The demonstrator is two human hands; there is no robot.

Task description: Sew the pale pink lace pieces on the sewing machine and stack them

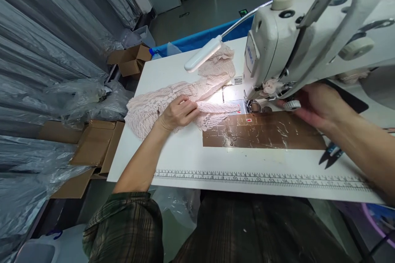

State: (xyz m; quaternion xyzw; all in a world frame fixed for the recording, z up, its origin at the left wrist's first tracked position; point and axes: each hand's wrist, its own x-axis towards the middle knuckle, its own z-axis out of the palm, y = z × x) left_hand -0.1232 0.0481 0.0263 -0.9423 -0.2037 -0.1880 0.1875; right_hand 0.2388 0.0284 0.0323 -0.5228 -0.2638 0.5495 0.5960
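Pinching lace fabric [154, 107] | left hand [180, 113]: fingers curled | right hand [319, 100]: fingertips hidden behind sewing machine [268, 45], openness and hold unclear

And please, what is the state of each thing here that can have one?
Lace fabric: bunched, pinched by left hand
Right hand: fingers partly hidden
Lamp: lit
Sewing machine: running or stopped, cannot tell
Snips: blades apart
Upper cardboard box: flaps open
Lower cardboard box: flaps open

room: tabletop [182, 156] between lace fabric [151, 109] and ruler scale [243, 179] | obstacles: sewing machine [267, 45], overhanging lamp [203, 54], scissors [331, 156]
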